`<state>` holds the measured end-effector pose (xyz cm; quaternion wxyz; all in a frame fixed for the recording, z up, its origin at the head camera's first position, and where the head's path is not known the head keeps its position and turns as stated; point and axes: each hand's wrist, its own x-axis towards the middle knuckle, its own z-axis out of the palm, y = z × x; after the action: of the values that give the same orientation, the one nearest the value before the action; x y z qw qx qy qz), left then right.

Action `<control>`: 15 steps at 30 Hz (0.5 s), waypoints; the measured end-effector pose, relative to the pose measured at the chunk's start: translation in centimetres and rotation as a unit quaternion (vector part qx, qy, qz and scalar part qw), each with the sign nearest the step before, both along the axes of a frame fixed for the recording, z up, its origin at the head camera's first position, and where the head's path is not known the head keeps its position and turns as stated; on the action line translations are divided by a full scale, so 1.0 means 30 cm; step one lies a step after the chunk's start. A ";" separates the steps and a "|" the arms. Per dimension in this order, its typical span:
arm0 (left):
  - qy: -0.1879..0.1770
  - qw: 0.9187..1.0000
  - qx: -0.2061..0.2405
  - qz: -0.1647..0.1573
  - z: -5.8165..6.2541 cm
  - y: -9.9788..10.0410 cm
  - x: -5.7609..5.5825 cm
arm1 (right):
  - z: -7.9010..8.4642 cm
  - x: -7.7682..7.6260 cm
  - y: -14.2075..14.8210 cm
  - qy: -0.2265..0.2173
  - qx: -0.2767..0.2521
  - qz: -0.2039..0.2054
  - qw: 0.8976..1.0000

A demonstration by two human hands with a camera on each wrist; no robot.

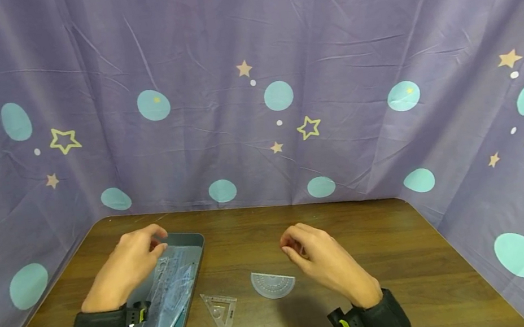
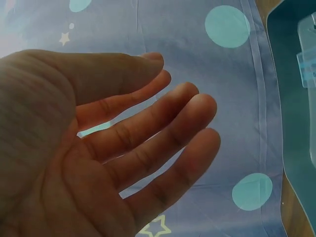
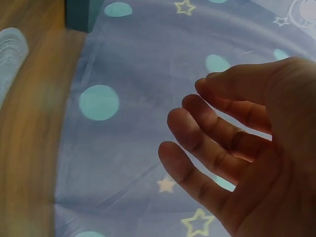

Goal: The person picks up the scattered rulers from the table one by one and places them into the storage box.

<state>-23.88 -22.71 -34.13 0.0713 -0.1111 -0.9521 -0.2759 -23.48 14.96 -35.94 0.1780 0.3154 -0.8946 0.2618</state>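
Note:
Above the left rim of a teal tray (image 1: 194,238), my left hand (image 1: 128,262) hovers with relaxed, slightly bent fingers (image 2: 173,128) and holds nothing. Inside the tray lie a clear ruler (image 1: 161,279) and other transparent pieces, some seemingly in a plastic sleeve; my left wrist covers part of them. My right hand (image 1: 326,259) is in the air over the table, its fingers (image 3: 182,133) loosely curled around nothing. Just left of it a clear protractor (image 1: 273,284) lies flat on the wood. A clear set square (image 1: 222,311) rests between the protractor and the tray.
The brown wooden table (image 1: 414,276) ends at the back against a purple curtain (image 1: 228,146) with stars and teal dots. That curtain also closes off the left and right sides. Dark cuffs with small cameras sit on both wrists.

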 end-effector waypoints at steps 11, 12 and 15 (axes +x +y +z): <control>0.018 1.000 0.006 -0.018 0.001 0.038 -0.002 | -0.101 -0.062 0.011 -0.070 0.052 -0.080 0.993; 0.018 1.000 0.007 -0.019 0.001 0.041 -0.001 | -0.110 -0.066 0.011 -0.075 0.060 -0.083 0.992; 0.018 0.999 0.011 -0.027 0.000 0.051 0.000 | -0.136 -0.078 0.011 -0.093 0.078 -0.086 0.989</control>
<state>-23.88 -21.18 -34.12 0.0820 -0.1405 -0.9442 -0.2864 -25.82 15.30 -40.01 0.0909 0.2242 -0.9488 0.2030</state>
